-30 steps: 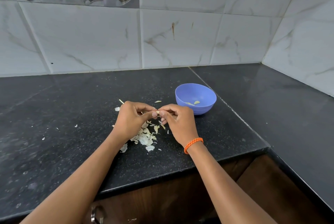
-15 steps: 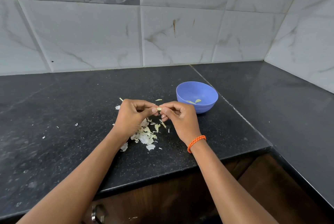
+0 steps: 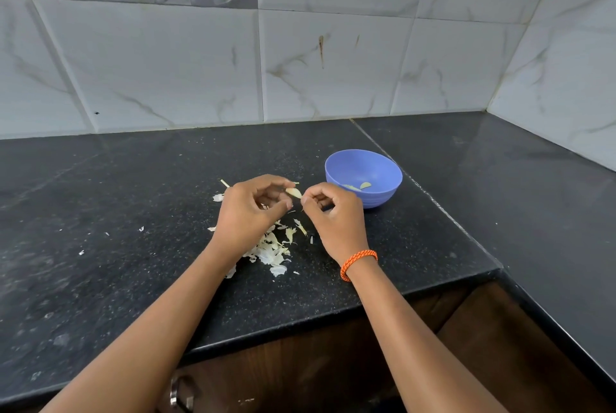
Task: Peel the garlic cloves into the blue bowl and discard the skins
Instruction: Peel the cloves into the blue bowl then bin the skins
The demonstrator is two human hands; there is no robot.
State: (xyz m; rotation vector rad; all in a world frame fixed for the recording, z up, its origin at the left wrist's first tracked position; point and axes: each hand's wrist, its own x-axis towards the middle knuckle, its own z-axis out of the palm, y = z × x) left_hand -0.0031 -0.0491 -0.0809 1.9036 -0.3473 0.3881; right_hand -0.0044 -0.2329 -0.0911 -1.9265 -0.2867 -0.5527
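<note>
Peeling is the step in hand: at frame centre the left hand (image 3: 250, 209) pinches one garlic clove (image 3: 294, 192) at its fingertips, while the right hand (image 3: 330, 212), fingers curled, appears to pinch a skin strip too small to confirm. The next move likely calls for dropping the clove into the one blue bowl (image 3: 364, 178), right of centre, holding two cloves. One pile of skins (image 3: 271, 247) lies below the hands.
</note>
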